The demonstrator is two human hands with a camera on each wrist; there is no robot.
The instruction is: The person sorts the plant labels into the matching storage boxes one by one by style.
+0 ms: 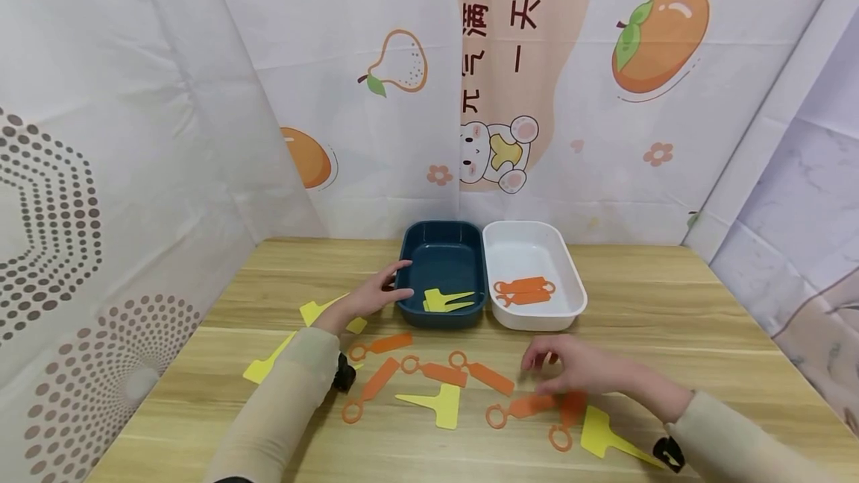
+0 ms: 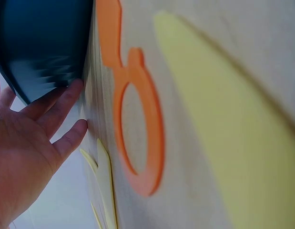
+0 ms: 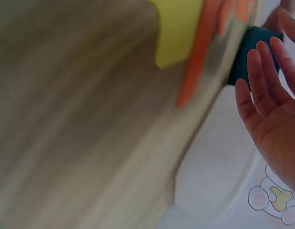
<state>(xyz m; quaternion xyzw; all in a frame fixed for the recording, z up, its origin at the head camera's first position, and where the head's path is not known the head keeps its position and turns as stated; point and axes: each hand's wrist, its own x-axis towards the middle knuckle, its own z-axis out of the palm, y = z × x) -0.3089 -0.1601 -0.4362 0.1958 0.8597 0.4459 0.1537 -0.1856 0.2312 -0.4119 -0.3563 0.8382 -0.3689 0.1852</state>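
My left hand (image 1: 370, 295) is at the left rim of a dark blue bin (image 1: 439, 233). In the left wrist view its fingers (image 2: 61, 107) reach along the bin's outer side, with nothing held. Two yellow T-shaped tags (image 1: 438, 300) lie in that bin. Against its right side stands a white bin (image 1: 570, 274) with orange ring-ended tags (image 1: 526, 295) inside. My right hand (image 1: 580, 367) hovers in front of the white bin, loosely bent and holding nothing. An orange tag (image 1: 530, 405) and another orange tag (image 1: 572, 410) lie beneath it, partly hidden by the hand.
Several orange tags (image 1: 443, 374) are spread across the wooden table (image 1: 644, 297). A yellow tag (image 1: 447, 405) lies among them, another yellow tag (image 1: 596, 431) by the right sleeve, and a yellow tag (image 1: 258, 371) by the left forearm. A printed curtain (image 1: 376, 200) hangs behind the bins.
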